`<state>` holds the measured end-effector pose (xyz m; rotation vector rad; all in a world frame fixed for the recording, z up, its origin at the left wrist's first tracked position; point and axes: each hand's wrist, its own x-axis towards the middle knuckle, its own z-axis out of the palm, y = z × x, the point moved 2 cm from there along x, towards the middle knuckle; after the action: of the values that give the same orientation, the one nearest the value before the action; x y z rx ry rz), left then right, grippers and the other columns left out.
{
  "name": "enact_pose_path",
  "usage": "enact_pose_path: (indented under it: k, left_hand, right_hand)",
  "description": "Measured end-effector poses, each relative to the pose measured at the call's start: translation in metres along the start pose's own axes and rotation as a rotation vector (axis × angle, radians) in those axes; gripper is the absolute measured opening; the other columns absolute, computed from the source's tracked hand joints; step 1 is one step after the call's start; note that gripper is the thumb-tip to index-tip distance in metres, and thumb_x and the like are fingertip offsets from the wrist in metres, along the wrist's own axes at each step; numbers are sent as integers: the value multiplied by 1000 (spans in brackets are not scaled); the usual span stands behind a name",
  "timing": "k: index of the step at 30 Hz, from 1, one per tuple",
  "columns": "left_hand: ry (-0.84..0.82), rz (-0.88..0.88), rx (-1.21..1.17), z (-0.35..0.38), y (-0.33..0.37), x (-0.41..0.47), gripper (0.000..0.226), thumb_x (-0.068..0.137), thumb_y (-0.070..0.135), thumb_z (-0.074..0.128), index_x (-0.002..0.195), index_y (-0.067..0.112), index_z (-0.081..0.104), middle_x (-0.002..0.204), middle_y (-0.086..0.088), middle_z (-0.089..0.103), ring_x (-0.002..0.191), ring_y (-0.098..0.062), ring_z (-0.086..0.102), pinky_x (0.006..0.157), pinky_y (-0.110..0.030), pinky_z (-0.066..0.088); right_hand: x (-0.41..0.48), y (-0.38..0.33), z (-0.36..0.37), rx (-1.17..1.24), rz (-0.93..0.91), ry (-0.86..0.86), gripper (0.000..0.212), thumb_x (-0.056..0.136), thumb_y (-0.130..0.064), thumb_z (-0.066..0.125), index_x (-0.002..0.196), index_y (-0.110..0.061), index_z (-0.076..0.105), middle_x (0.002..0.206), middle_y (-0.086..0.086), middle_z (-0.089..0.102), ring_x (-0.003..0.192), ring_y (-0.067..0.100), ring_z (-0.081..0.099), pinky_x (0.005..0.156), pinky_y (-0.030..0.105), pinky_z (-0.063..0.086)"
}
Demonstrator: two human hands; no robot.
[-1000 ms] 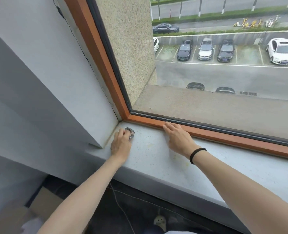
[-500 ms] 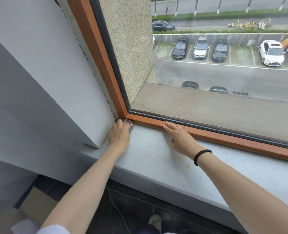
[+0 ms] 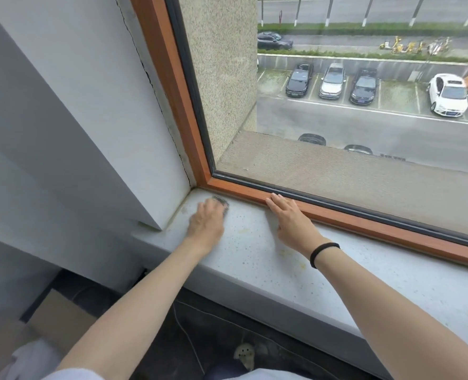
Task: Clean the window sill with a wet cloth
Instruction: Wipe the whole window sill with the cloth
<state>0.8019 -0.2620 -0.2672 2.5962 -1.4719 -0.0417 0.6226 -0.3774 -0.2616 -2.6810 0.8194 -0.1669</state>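
The pale speckled window sill (image 3: 254,250) runs below an orange-brown window frame (image 3: 364,223). My left hand (image 3: 205,223) lies on the sill near its left corner, motion-blurred, its fingers bent over a small dark patterned cloth (image 3: 223,204). Only the cloth's far edge shows past the fingertips. My right hand (image 3: 293,223) lies flat on the sill further right, fingers straight, fingertips touching the lower frame rail. It wears a black band at the wrist. Yellowish stains (image 3: 290,255) and dark specks mark the sill between and behind the hands.
A white wall reveal (image 3: 134,149) closes the sill's left end, with a grimy seam along its base. Below the sill's front edge are a dark floor, a thin cable (image 3: 183,330), a cardboard box (image 3: 60,314) and a white socket (image 3: 244,355). Cars are parked outside the glass.
My left hand went into the sill's left corner with the cloth, then slid back out to the right. My right hand stayed flat against the frame.
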Motion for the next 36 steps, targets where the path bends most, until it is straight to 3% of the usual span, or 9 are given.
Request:
enact_pose_path:
  k: [3,8,13,18,21,24,28,33,36]
  left_hand:
    - [-37,229,9,2,5,-29,31,98,8,32,124,8,48,112,-9,48,94,-21,45,66,-29,47]
    - [11,-184,35,-8,-37,5,26,96,13,39,118,8,53,120,-13,48,108,-30,46,85,-41,43]
    - [-116,125,-44,-1,-9,-32,38,94,9,38,131,17,45,111,-5,40,100,-21,41,71,-32,42]
    - [45,-202,-27,-8,-52,-11,32,95,9,28,120,5,47,116,-11,44,103,-28,46,83,-40,46]
    - [26,-112,-64,1,-12,-36,22,98,17,20,108,9,39,105,-6,43,85,-19,48,67,-32,42]
    - [-4,112,-114,5,-13,-57,35,94,7,30,124,-1,45,115,-12,47,96,-22,47,74,-29,48]
    - [69,-223,-115,-11,-56,-34,33,93,1,32,122,2,48,119,-12,44,108,-27,42,86,-37,41]
    - [-32,162,-133,-4,-21,-81,38,94,2,39,130,7,46,109,-5,41,97,-17,41,70,-24,40]
    - [39,-29,-190,-10,-66,-73,47,92,-3,35,134,13,47,111,-4,43,103,-20,42,78,-29,42]
  right_hand:
    - [0,0,0,-40,-10,13,66,94,-2,39,152,-13,10,158,6,15,146,23,11,120,41,13]
    - [2,0,2,-112,4,-48,65,94,-8,41,152,-9,10,158,7,11,146,24,7,119,42,13]
    - [4,-1,0,-140,1,-90,64,96,-15,41,151,-7,11,158,9,12,145,26,8,119,44,14]
    - [5,-4,-2,-174,-12,-113,66,92,-14,45,150,-5,14,155,12,15,143,30,12,117,44,17]
    - [7,-3,1,-191,-31,-108,63,92,-14,44,148,-4,16,154,13,19,142,31,15,116,46,20]
    - [7,-1,2,-192,-36,-106,62,93,-16,42,148,-4,17,153,14,19,141,31,18,115,46,22]
    - [3,-2,5,-220,-27,-107,64,94,-16,39,150,-4,11,157,15,8,144,31,12,117,46,18]
    - [5,-5,2,-251,-22,-112,63,98,-25,37,151,-5,9,157,15,10,145,31,10,118,45,15]
    - [4,-8,1,-261,-19,-129,65,98,-27,39,151,-5,8,158,15,9,145,31,9,119,46,13]
